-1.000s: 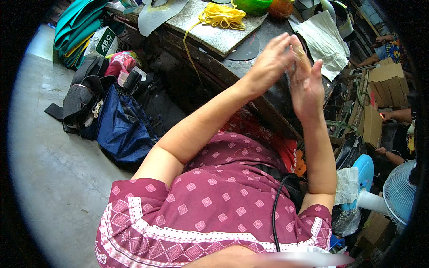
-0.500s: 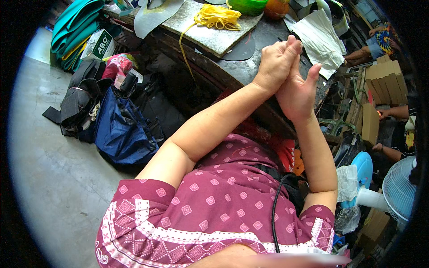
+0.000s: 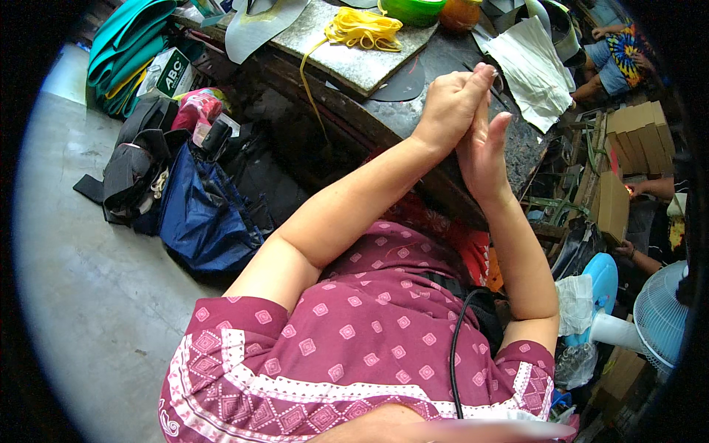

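Note:
My hands meet above the dark workbench (image 3: 410, 118), just left of a crumpled white cloth or paper (image 3: 529, 70). The left hand (image 3: 452, 109) is closed, its fingers wrapped round the fingers of my right hand (image 3: 484, 159). The right hand has its fingers stretched out and its thumb raised apart. A small whitish spot shows by the left thumb tip, too small to name. Beyond the hands, a bundle of yellow cord (image 3: 363, 29) lies on a pale worn board (image 3: 314, 28), one end dangling over the bench edge. A grey rounded flat piece (image 3: 401, 83) sits beside the board.
At the far edge stand a green bowl (image 3: 413, 10) and an orange-brown pot (image 3: 459, 13). Dark bags and a blue bag (image 3: 203, 210) lie on the floor at left, near rolled green sheeting (image 3: 125, 52). Right are a fan (image 3: 659, 314), cardboard boxes (image 3: 641, 136) and other people.
My right hand has turned slightly, and its thumb has shifted a little to the left. The left hand still clasps the right fingers. The view has moved slightly.

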Available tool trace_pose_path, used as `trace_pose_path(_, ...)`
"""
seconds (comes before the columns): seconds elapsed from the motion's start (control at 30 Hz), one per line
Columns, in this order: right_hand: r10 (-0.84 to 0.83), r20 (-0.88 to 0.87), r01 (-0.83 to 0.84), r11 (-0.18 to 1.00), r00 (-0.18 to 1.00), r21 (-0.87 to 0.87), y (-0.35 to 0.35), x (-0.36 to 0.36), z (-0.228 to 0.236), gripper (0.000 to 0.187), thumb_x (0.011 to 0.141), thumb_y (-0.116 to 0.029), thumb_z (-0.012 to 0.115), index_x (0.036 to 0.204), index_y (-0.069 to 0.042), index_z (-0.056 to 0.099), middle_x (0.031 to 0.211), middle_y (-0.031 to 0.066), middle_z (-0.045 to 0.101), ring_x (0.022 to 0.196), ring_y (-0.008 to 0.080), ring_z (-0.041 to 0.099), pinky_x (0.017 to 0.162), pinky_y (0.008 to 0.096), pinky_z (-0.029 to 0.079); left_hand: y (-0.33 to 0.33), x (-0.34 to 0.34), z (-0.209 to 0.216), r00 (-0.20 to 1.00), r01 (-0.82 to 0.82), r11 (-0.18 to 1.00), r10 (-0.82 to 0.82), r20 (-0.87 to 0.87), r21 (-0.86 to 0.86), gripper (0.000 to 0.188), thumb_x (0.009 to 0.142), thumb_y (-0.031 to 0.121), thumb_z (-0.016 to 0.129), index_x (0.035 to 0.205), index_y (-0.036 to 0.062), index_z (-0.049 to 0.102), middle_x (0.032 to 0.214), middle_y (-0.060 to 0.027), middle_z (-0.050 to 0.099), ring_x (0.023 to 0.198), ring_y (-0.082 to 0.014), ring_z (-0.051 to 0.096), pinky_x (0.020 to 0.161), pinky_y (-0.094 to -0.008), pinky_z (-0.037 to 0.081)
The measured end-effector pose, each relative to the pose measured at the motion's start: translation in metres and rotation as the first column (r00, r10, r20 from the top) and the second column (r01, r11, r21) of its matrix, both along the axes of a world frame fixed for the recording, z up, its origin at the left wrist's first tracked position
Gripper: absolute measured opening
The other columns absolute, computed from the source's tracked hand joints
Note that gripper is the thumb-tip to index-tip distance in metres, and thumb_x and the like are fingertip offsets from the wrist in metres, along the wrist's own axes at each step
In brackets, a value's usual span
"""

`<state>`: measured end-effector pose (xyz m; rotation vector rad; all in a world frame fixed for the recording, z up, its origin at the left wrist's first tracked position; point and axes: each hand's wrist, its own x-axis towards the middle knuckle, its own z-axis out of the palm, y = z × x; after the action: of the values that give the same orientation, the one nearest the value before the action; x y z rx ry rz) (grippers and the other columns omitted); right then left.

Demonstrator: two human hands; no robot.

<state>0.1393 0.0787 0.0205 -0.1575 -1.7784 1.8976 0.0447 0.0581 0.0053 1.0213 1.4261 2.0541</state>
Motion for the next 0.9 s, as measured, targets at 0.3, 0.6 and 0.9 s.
trace_pose_path(0.3,0.119,-0.041,-0.125,0.974,0.992,-0.188,0.009,0.0,0.007,0.104,0.086,-0.085,0.019,0.158,-0.01,0.01,0.163,0.0082,0.015,0.149,0.0217,0.016,0.121,0.0389,0.011,-0.003,-0.001,0.018,0.991,0.011,0.991,-0.029,0.13,0.132,0.05,0.101,0.045,0.05,0.083,0.0004,0.062,0.075,-0.0124,0.064,0.071,-0.022,0.06,0.068,-0.0335,0.049)
trace_pose_path(0.6,-0.01,0.059,0.003,0.992,0.998,0.13,0.009,-0.003,-0.017,0.105,0.086,-0.084,0.017,0.158,-0.01,0.0,0.164,0.0078,0.007,0.15,0.0232,0.01,0.121,0.0378,0.011,-0.005,-0.01,0.005,0.99,-0.068,0.998,0.069,-0.121,0.011,0.049,0.1,0.043,0.055,0.083,-0.0016,0.062,0.079,-0.0086,0.064,0.072,-0.0144,0.058,0.067,-0.03,0.047)
trace_pose_path(0.9,0.125,0.001,-0.122,0.971,0.992,-0.204,0.006,0.001,0.009,0.105,0.085,-0.085,0.017,0.158,-0.01,0.009,0.162,0.0071,0.017,0.147,0.0248,0.024,0.12,0.0425,0.017,-0.006,-0.011,0.025,0.995,-0.057,0.989,0.067,-0.075,0.134,0.049,0.103,0.04,0.047,0.091,-0.0045,0.064,0.08,-0.0174,0.067,0.077,-0.0247,0.065,0.074,-0.0382,0.051)
